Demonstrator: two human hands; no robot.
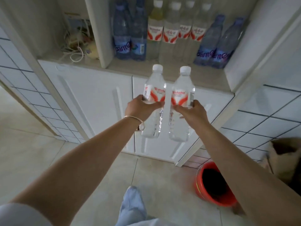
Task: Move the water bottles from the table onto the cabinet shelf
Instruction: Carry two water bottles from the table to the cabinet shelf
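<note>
- White cabinet (91, 101) fills the upper half of the frame, closed doors below, open shelf (203, 77) above them; pale tiled floor (32, 152) below.
- Shelf already holds a row at the back: blue bottles (128, 36) at left, clear red-label bottles (171, 33) in the middle, more blue bottles (218, 46) at right.
- Left compartment, upper left of frame: tangle of white cords (75, 46).
- Left hand (141, 106) grips left water bottle (154, 95) around the middle, fingers curled round the label, thumb across the near side. Bracelet (135, 119) on that wrist.
- Right hand (192, 111) grips right water bottle (180, 98) the same way, fingers wrapped round the label.
- Both bottles upright, white caps up, side by side just apart, held in the air in front of the shelf edge, centre frame.
- Red bucket (211, 185) on the floor, lower right.
</note>
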